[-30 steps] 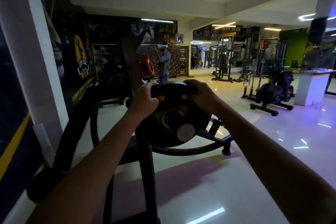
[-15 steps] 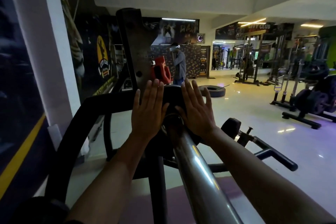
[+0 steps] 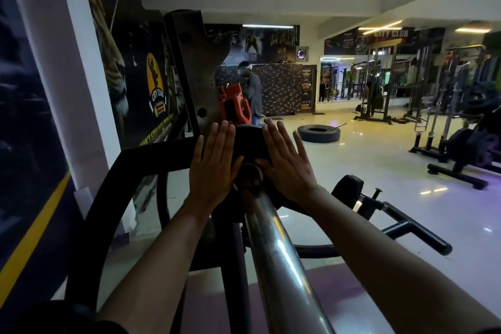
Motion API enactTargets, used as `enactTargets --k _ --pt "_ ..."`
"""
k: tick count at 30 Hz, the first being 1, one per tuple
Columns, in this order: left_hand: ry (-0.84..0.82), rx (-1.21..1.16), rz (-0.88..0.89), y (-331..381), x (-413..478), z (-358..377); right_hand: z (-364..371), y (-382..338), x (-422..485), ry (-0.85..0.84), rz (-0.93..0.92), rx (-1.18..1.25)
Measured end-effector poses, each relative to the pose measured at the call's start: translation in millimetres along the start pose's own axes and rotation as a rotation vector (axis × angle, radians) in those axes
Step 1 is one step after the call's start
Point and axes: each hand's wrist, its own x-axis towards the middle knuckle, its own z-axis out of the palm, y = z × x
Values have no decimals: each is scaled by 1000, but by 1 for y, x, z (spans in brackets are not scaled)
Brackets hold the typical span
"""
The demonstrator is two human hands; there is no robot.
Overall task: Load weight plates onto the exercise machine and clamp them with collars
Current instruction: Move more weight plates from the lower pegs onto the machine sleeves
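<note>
A black weight plate (image 3: 250,144) sits on the machine's shiny steel sleeve (image 3: 273,247), which runs from the lower middle up toward the plate. My left hand (image 3: 212,168) lies flat against the plate's face left of the sleeve, fingers straight and together. My right hand (image 3: 284,163) presses flat on the plate to the right of the sleeve, fingers slightly spread. Neither hand grips anything. Most of the plate is hidden behind my hands. An orange clamp-like part (image 3: 234,106) shows just beyond the plate.
The machine's black curved frame (image 3: 113,190) and upright post (image 3: 189,70) stand left of the plate. A black handle bar (image 3: 406,228) juts right. A person (image 3: 250,92), a tyre (image 3: 318,133) and plate racks (image 3: 466,149) are farther off on the floor.
A second ago both hands gripped the plate's top rim with the sleeve end showing. Then the plate slid along the sleeve and both palms went flat on its face, where they still are.
</note>
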Motion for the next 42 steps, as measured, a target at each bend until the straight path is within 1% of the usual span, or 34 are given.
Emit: enactTargets --k 3,6,11,13,17,24,29,34,37,42 --pt "-11 -31 -23 7 -13 -30 -37 -2 -15 21 -3 74" --pt "-16 -66 -16 17 -26 -75 -81 -8 -36 40 7 161" --pt "12 -98 42 39 -62 -171 -172 -25 -86 92 -3 181" --pt "3 -98 34 44 -72 -194 -193 -29 -99 88 19 197" --pt "31 -132 43 61 -110 -267 -261 -50 -142 116 -4 217" --pt "35 -166 48 77 -158 -347 -332 -86 -184 143 -17 227" --pt "16 -170 25 67 -203 -370 -347 -125 -205 109 -3 294" --pt "-52 -172 -40 36 -248 -373 -336 -174 -212 50 -25 374" --pt "-99 -123 -74 6 -275 -366 -315 -211 -212 13 -45 431" --pt "-163 -76 -125 -59 -314 -343 -257 -280 -204 -85 -47 497"
